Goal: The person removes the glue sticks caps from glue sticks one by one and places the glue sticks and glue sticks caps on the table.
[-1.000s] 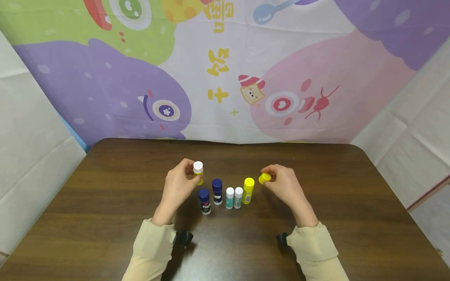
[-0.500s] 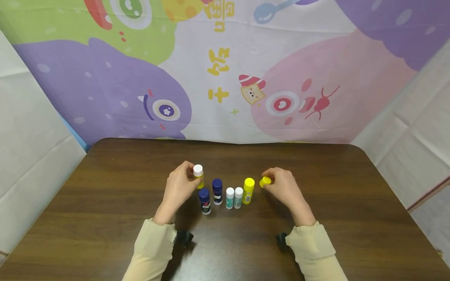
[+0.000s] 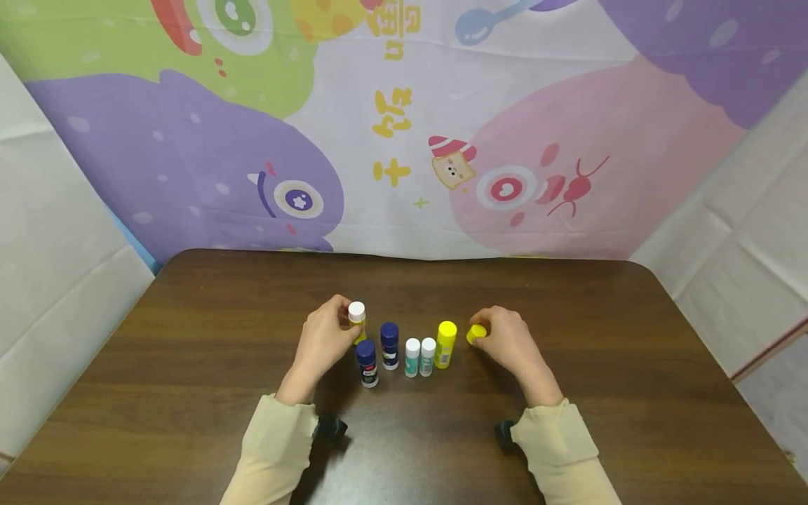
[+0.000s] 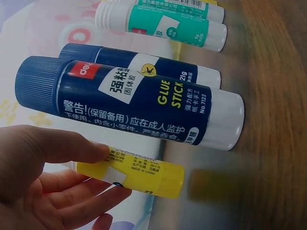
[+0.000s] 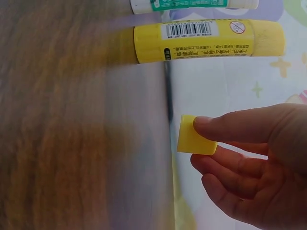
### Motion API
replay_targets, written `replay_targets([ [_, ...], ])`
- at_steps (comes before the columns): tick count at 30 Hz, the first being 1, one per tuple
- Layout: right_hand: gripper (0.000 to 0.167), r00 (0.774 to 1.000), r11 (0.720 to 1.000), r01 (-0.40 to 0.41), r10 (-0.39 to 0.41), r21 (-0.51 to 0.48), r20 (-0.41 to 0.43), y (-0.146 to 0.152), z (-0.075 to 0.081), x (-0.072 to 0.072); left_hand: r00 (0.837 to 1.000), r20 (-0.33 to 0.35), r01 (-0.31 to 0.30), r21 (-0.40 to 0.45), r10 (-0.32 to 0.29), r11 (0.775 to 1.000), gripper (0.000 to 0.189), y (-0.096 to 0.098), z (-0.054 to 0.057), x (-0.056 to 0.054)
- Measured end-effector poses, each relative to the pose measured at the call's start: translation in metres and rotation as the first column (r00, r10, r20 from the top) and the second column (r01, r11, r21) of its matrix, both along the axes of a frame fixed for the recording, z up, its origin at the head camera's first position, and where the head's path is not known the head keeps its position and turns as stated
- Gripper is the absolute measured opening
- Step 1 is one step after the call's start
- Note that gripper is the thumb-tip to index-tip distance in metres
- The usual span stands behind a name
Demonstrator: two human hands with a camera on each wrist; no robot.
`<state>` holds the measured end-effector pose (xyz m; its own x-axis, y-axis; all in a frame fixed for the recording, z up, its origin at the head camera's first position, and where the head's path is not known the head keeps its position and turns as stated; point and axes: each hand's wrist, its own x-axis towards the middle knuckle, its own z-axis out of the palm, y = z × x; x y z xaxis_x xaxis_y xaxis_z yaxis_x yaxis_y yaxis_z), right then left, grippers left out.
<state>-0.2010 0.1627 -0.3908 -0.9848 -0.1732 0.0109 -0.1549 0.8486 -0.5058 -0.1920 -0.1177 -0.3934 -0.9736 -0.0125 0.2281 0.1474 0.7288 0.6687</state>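
My left hand (image 3: pixel 323 334) pinches a yellow glue stick (image 4: pixel 134 173) between thumb and fingers. Its white top (image 3: pixel 356 311) shows without a yellow cap, and its base hangs close over the table. A small yellow cap (image 5: pixel 195 135) is pinched in my right hand (image 3: pixel 510 338), held just above the tabletop. Right beside the left hand stands a navy glue stick (image 4: pixel 134 103), with a second navy glue stick (image 3: pixel 389 345) behind it. The capped yellow glue stick (image 5: pixel 208 41) stands upright to the left of the right hand.
Two small white-and-green glue sticks (image 3: pixel 412 357) stand side by side mid-row, between the navy ones and the yellow one. The brown wooden table (image 3: pixel 189 365) ends at the back against a cartoon-printed cloth (image 3: pixel 404 210).
Both hands have come down toward the table, the left with the yellow glue stick, the right with the yellow cap. The standing glue sticks have stayed in place.
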Motion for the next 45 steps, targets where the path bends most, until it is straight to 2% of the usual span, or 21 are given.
replay_targets([
  [8, 0.024, 1.0, 1.0, 0.006, -0.005, 0.018, -0.021, 0.008, -0.007, 0.001, 0.999, 0.021, 0.044, 0.014, -0.045, 0.999, 0.027, 0.005, -0.003, -0.004],
  [20, 0.025, 0.999, 0.999, 0.006, -0.008, 0.044, 0.046, 0.006, -0.011, -0.002, 0.998, 0.027, 0.048, 0.025, -0.048, 0.999, 0.026, 0.002, -0.004, -0.002],
  [27, 0.024, 0.998, 0.999, -0.015, 0.013, 0.034, 0.056, -0.001, -0.017, -0.004, 0.998, 0.049, 0.032, 0.014, -0.032, 0.999, 0.027, -0.005, -0.006, 0.0],
  [31, 0.024, 0.998, 0.999, -0.014, 0.011, 0.043, 0.059, -0.001, -0.018, -0.004, 0.998, 0.053, 0.045, 0.017, -0.046, 0.999, 0.027, -0.004, -0.006, 0.0],
  [36, 0.024, 0.998, 0.998, -0.018, 0.014, 0.056, 0.057, 0.0, -0.017, -0.004, 0.998, 0.052, 0.044, 0.006, -0.044, 0.999, 0.027, -0.002, -0.005, -0.001],
  [39, 0.029, 0.999, 0.996, -0.028, 0.024, 0.089, 0.041, -0.001, -0.014, -0.003, 0.998, 0.039, 0.05, -0.01, -0.05, 0.999, 0.028, -0.003, -0.006, -0.002],
  [45, 0.044, 0.998, 0.992, -0.054, 0.055, 0.114, -0.012, -0.007, 0.002, 0.004, 0.997, 0.003, 0.074, -0.064, -0.074, 0.995, 0.041, 0.0, 0.0, 0.0],
])
